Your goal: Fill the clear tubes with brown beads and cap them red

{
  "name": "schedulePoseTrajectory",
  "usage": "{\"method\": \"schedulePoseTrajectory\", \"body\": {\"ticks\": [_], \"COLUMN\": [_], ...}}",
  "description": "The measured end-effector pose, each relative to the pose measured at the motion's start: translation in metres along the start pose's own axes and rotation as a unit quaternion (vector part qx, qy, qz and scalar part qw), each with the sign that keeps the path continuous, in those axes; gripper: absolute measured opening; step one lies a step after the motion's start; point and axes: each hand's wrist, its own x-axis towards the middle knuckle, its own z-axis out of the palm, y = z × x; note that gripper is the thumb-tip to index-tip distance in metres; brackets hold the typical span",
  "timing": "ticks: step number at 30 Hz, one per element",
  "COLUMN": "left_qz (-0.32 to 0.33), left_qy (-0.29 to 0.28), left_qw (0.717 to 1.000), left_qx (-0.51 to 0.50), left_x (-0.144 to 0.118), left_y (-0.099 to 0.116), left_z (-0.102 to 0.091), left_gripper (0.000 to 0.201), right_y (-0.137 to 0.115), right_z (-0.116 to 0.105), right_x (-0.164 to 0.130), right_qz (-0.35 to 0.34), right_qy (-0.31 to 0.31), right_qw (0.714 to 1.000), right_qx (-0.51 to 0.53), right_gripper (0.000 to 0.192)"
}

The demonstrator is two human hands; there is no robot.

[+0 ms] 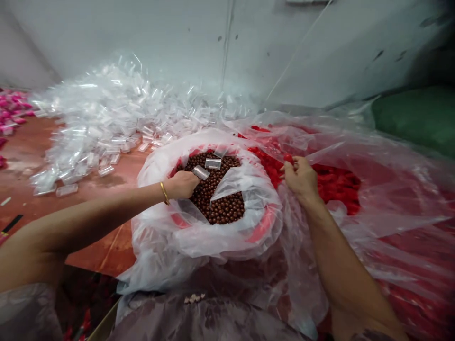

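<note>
Patterned cloth [213, 317] fills the bottom centre. At mid-frame, left hand [183, 183] grasps a small clear tube [201, 172] over brown beads [220, 194] in a plastic-lined red basin [265, 222]. Right of centre, right hand [300, 177] pinches a red piece [288, 158] above the red heap [334, 182]. Clear tubes [106, 118] lie upper left.

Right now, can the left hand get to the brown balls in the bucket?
Probably yes. The left hand is already at the edge of the brown balls, holding a small clear tube. The plastic liner is folded open, so nothing covers them.
</note>
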Motion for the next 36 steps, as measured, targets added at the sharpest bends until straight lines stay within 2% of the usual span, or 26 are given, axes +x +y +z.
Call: {"method": "schedulePoseTrajectory", "body": {"ticks": [2,4,7,9,10,11,14,15,17,19,21,25,28,32,34,36], "left_qz": [-0.035,-0.058,-0.064,-0.040,-0.018,0.004,0.050,0.053,0.056,0.049,0.027,-0.014,-0.016,0.007,0.036,0.066], "left_qy": [0.032,0.054,0.073,0.096,0.108,0.118,0.119,0.110,0.088,0.074,0.064,0.021,0.045,0.084,0.086,0.084], "left_qw": [0.993,0.981,0.968,0.944,0.917,0.877,0.721,0.689,0.651,0.640,0.646,0.666,0.656,0.633,0.623,0.610], "left_qx": [-0.106,-0.177,-0.233,-0.314,-0.383,-0.465,-0.681,-0.715,-0.752,-0.763,-0.760,-0.745,-0.754,-0.769,-0.777,-0.785], "left_x": [0.012,0.023,0.033,0.033,0.032,0.031,0.022,0.018,0.009,0.000,-0.008,-0.019,-0.020,-0.016,-0.016,-0.018], "left_y": [0.005,0.007,0.006,0.004,0.003,0.003,0.005,0.007,0.010,0.011,0.010,0.006,0.005,0.007,0.007,0.008], "left_z": [0.009,0.017,0.022,0.023,0.023,0.023,0.022,0.022,0.019,0.017,0.017,0.020,0.025,0.028,0.027,0.025], "left_gripper": [0.016,0.018,0.024,0.030,0.032,0.033,0.042,0.046,0.048,0.047,0.048,0.047,0.048,0.047,0.046,0.044], "right_y": [-0.008,-0.023,-0.050,-0.067,-0.074,-0.081,-0.094,-0.097,-0.101,-0.103,-0.103,-0.105,-0.102,-0.093,-0.091,-0.092], "right_z": [-0.007,-0.015,-0.023,-0.025,-0.024,-0.021,-0.010,-0.005,0.004,0.010,0.012,0.009,0.005,-0.004,-0.010,-0.015], "right_x": [-0.007,-0.016,-0.033,-0.044,-0.050,-0.054,-0.064,-0.066,-0.066,-0.063,-0.060,-0.057,-0.059,-0.065,-0.069,-0.074], "right_qz": [0.025,0.037,0.035,0.025,0.017,0.006,-0.054,-0.083,-0.135,-0.155,-0.143,-0.060,-0.035,-0.145,-0.201,-0.239], "right_qy": [0.018,0.008,-0.047,-0.095,-0.114,-0.131,-0.146,-0.140,-0.125,-0.119,-0.130,-0.194,-0.209,-0.177,-0.199,-0.225], "right_qw": [0.984,0.946,0.898,0.884,0.884,0.888,0.919,0.931,0.947,0.955,0.955,0.928,0.928,0.963,0.959,0.943], "right_qx": [0.176,0.323,0.437,0.457,0.454,0.442,0.362,0.327,0.262,0.224,0.227,0.312,0.307,0.144,0.029,-0.060], "right_gripper": [0.033,0.031,0.032,0.034,0.034,0.033,0.028,0.027,0.026,0.028,0.030,0.033,0.034,0.024,0.018,0.019]}}
